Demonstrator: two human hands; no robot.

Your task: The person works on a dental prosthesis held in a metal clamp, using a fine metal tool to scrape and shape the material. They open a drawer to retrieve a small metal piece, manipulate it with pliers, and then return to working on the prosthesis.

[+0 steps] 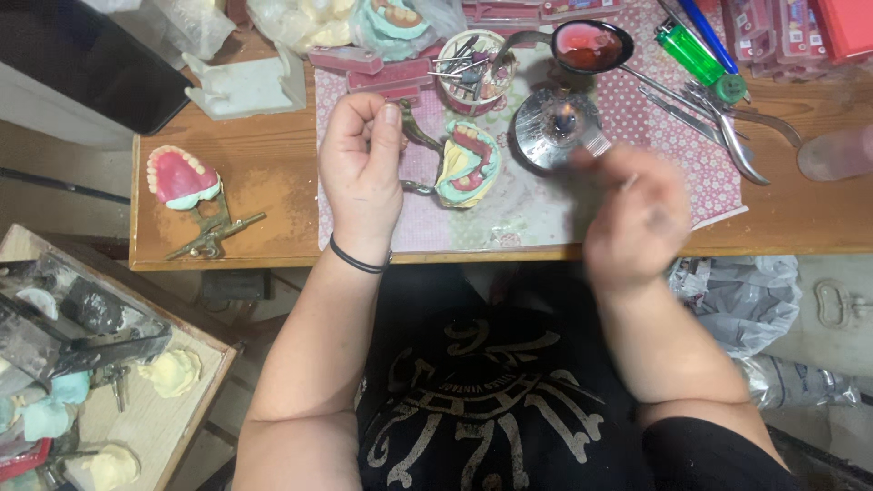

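My left hand [362,168] is closed around the metal arm of a small articulator. The articulator carries a dental model [468,164] with pink wax gums and teeth on a pale green cast. It rests on the patterned mat [668,145]. My right hand [637,218] is blurred with motion and grips a thin metal tool [596,141]. The tool's tip is beside a round glass burner [548,127], just right of the model.
A second pink denture model on an articulator [185,182] sits at the left of the wooden table [273,195]. Behind are a cup of instruments [473,68], a spoon of red wax [587,45], a green lighter [689,53], pliers [738,136] and a white plaster block [245,86]. A tray of casts [136,400] stands lower left.
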